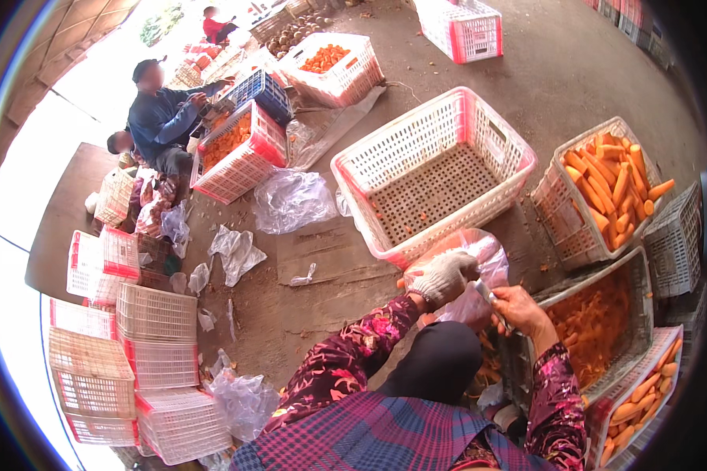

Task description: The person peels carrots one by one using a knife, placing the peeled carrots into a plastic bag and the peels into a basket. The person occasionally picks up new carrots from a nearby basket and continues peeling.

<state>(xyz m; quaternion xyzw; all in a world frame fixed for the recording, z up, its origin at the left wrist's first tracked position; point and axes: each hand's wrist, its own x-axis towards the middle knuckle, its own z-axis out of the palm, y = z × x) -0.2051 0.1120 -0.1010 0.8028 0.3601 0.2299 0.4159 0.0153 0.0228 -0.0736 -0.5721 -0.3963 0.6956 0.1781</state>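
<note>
My left hand [443,275], in a pale knitted glove, is curled above a clear plastic bag [490,253] with something orange under the film. Whatever its fingers may grip is hidden. My right hand [519,311], bare, is closed around a slim bladed tool [485,292], perhaps a knife or peeler. The tool's tip comes close to the gloved fingers. Beyond the bag stands a large white plastic crate [430,176] with pink ends and a few orange scraps on its floor. Beside my right forearm is a tub [642,294] full of orange shavings.
Peeled carrots [610,182] heap over a crate at the right. More carrots [642,406] fill another, lower right. Stacked crates [159,335] line the left. Loose plastic sheets [294,200] lie on the floor. A person in blue [165,118] sits beside a crate of orange pieces [230,144].
</note>
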